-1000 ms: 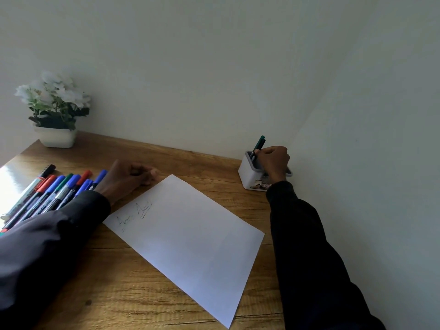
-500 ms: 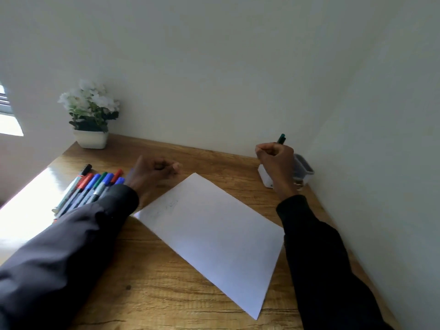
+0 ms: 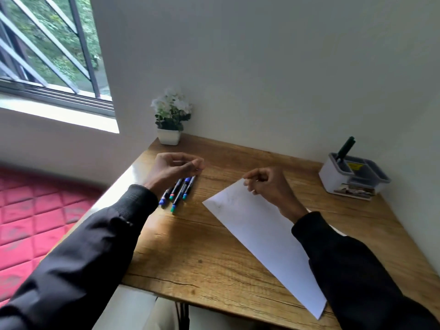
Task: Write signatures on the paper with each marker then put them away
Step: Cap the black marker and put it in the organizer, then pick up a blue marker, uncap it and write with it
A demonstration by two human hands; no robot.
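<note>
Green marker (image 3: 345, 148) stands tilted in the white holder (image 3: 333, 177)

I see the desk (image 3: 202, 253) as grained wood, matt with cracks, glossy glare along its window-side edge. On it the paper (image 3: 262, 232) is smooth matt white. At the desk's far right corner the holder (image 3: 333, 179) looks like smooth plastic. Left of the desk, quilted red cloth (image 3: 35, 215). Both sleeves (image 3: 95, 246) are matt dark fabric
</note>
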